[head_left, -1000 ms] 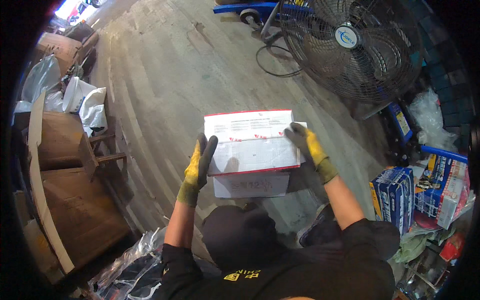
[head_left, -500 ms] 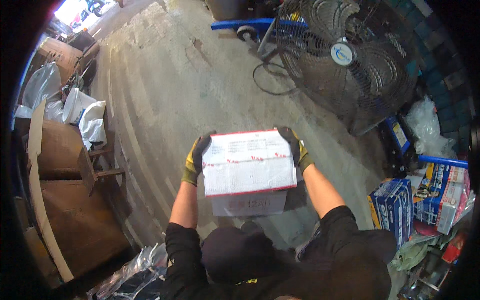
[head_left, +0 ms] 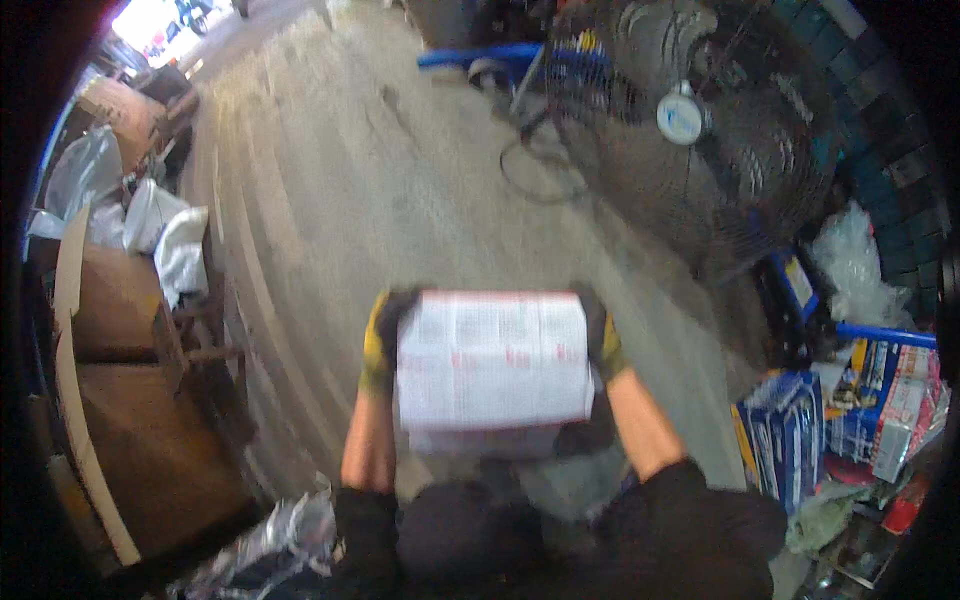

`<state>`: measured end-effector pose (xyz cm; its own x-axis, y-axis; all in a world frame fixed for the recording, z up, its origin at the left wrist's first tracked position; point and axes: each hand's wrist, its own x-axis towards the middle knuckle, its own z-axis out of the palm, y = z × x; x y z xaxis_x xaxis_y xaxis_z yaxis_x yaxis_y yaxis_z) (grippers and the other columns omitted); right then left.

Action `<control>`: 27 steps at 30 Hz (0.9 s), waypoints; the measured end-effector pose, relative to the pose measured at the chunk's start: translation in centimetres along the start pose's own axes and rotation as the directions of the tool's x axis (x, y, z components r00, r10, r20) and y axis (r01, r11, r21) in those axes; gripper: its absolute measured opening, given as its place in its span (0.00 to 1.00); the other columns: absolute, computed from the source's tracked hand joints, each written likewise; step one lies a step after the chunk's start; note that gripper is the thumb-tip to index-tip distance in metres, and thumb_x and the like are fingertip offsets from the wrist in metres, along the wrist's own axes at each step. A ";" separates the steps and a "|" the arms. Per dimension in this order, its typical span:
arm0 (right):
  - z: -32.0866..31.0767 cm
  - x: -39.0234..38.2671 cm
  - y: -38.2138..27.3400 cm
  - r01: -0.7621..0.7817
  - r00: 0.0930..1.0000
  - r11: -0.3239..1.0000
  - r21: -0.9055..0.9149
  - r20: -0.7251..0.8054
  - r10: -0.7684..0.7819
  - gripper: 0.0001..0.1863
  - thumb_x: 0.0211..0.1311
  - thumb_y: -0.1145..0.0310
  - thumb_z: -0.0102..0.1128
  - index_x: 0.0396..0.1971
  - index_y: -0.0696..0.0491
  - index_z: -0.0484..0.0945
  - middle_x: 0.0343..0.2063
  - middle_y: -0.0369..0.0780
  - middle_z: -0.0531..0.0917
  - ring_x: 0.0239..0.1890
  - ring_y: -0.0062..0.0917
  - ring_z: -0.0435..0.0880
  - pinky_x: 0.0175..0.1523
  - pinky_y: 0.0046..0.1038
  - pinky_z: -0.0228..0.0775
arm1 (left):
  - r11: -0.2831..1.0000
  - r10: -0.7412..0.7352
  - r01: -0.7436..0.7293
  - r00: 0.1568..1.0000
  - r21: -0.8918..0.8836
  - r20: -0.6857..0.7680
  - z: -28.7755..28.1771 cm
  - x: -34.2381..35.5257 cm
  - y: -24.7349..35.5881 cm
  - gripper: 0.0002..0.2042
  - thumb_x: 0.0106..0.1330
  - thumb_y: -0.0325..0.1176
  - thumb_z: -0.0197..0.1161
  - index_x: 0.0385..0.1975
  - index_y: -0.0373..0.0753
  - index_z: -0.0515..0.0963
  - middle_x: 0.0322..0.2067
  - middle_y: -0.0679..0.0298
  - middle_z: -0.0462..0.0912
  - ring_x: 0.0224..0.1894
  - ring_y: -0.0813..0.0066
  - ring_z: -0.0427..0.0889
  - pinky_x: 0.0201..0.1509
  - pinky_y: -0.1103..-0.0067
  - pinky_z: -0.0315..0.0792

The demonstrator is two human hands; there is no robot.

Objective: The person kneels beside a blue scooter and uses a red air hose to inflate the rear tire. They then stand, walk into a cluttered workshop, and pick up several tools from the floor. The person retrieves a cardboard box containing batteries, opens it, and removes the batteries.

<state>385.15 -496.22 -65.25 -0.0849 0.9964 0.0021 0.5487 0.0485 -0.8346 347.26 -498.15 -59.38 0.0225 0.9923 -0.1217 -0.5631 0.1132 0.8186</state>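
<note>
A white cardboard box [head_left: 490, 375] with red edges and red marks is held up in front of my body, over the concrete floor. My left hand [head_left: 388, 335], in a black and yellow glove, grips the box's left side near its far corner. On the opposite side my right hand [head_left: 600, 335], gloved alike, clasps the far right corner. The fingertips of both hands are partly hidden behind the box, and the picture is blurred by motion. Below the top face, the box's near side shows as a paler strip.
A large caged floor fan [head_left: 690, 130] stands at the far right, with a cable loop [head_left: 540, 170] beside it. Blue boxes [head_left: 785, 440] are piled on the right. Along the left are brown cartons [head_left: 150, 440], a white bucket [head_left: 150, 215] and plastic bags [head_left: 85, 175].
Both hands have brought the box closer to my body, lower in the picture. Its near side shows less than before. The grip is unchanged.
</note>
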 end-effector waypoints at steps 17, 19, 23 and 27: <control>-11.0 7.0 -14.2 0.284 0.958 0.948 0.141 -0.090 -0.273 0.25 0.79 0.51 0.48 0.46 0.59 0.84 0.39 0.43 0.89 0.40 0.27 0.88 0.49 0.30 0.79 | 0.979 0.044 -0.054 0.998 0.198 0.054 8.4 7.8 10.5 0.18 0.77 0.41 0.52 0.51 0.31 0.80 0.46 0.55 0.86 0.49 0.67 0.84 0.58 0.72 0.76; -11.1 7.0 -15.3 0.330 0.943 0.916 0.228 -0.035 -0.331 0.27 0.81 0.51 0.45 0.47 0.60 0.84 0.41 0.43 0.90 0.42 0.26 0.89 0.49 0.31 0.80 | 0.967 0.108 -0.117 0.993 0.227 0.053 9.2 7.6 11.4 0.18 0.77 0.41 0.53 0.51 0.31 0.80 0.46 0.55 0.86 0.49 0.68 0.84 0.57 0.72 0.76; -10.4 5.5 -14.9 -0.291 0.957 0.451 0.844 0.259 0.132 0.25 0.81 0.54 0.46 0.48 0.60 0.85 0.42 0.45 0.90 0.43 0.28 0.89 0.49 0.32 0.81 | 0.766 0.229 -0.234 0.970 0.599 0.086 10.8 4.8 10.7 0.21 0.75 0.42 0.56 0.57 0.31 0.78 0.51 0.57 0.83 0.53 0.69 0.81 0.60 0.73 0.73; -11.0 5.0 -14.9 0.350 0.929 0.897 0.270 0.023 -0.369 0.18 0.74 0.58 0.55 0.46 0.58 0.84 0.41 0.43 0.89 0.45 0.29 0.87 0.51 0.32 0.79 | 0.888 0.052 -0.041 0.999 0.458 -0.012 10.4 0.9 11.2 0.22 0.74 0.44 0.60 0.57 0.32 0.78 0.48 0.61 0.82 0.49 0.73 0.81 0.56 0.75 0.74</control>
<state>385.72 -491.16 -46.73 -0.3004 0.9062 0.2974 0.2377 0.3731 -0.8968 349.61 -495.43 -44.49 -0.0170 0.9962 -0.0853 -0.1230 0.0826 0.9890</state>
